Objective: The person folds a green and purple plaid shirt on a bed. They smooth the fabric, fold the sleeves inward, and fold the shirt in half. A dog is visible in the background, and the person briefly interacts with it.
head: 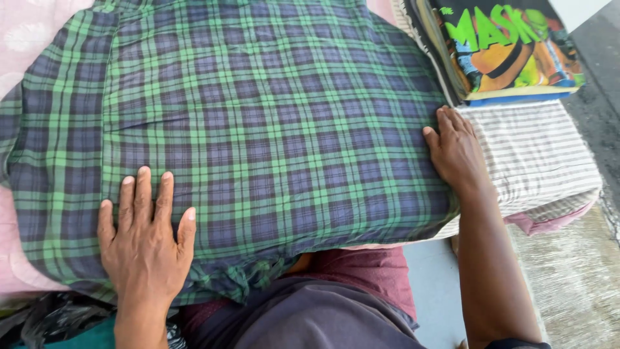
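Green-and-navy plaid cloth (258,123) spread flat over pink patterned bed sheet (26,39), near edge hanging toward person's lap. Beige striped fabric (536,155) under cloth's right edge. Colourful printed item (504,45), black with green lettering, on striped fabric, top right. Left hand (145,242) flat, fingers spread, pressing cloth's near-left part, grasping nothing. Right hand (455,152) open, palm down on cloth's right edge.

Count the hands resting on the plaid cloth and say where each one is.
2. The left hand lies flat, fingers spread, on the green-and-navy plaid cloth near its lower left edge. The right hand presses the cloth's right edge beside the striped fabric.
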